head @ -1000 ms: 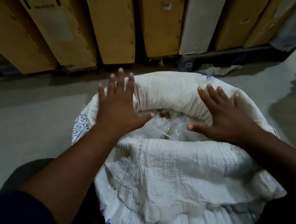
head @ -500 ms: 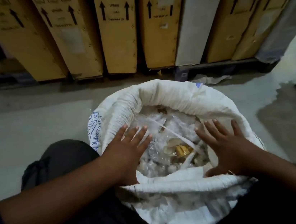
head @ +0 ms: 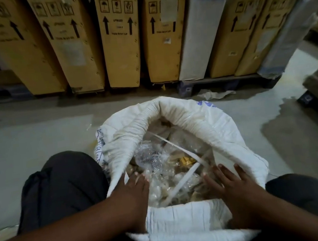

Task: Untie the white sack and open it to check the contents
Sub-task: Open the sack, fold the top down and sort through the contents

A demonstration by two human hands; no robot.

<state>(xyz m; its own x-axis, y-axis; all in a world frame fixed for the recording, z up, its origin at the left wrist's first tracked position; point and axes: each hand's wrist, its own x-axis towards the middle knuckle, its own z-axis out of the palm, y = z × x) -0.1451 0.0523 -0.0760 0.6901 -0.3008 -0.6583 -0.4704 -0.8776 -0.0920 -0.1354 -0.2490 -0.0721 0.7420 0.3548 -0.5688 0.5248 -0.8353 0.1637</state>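
cardboard boxes (head: 121, 38) behind, white sack (head: 190, 116) open, left hand (head: 132, 192) and right hand (head: 237, 184) flat, holding nothing

The sack (head: 190, 116) mouth is wide open ahead of both hands, but white straps (head: 184, 181) cross right between the left hand (head: 132, 192) and right hand (head: 233, 183), over crinkly plastic packets (head: 151, 159), loosely piled I think. Bare floor (head: 25, 142) off to the left.

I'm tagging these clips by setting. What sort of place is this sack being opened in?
Most likely a warehouse or storeroom: tall cardboard cartons printed "THIS WAY UP" stand in a row, some on a pallet, over a bare concrete floor. The white sack sits open on that floor.
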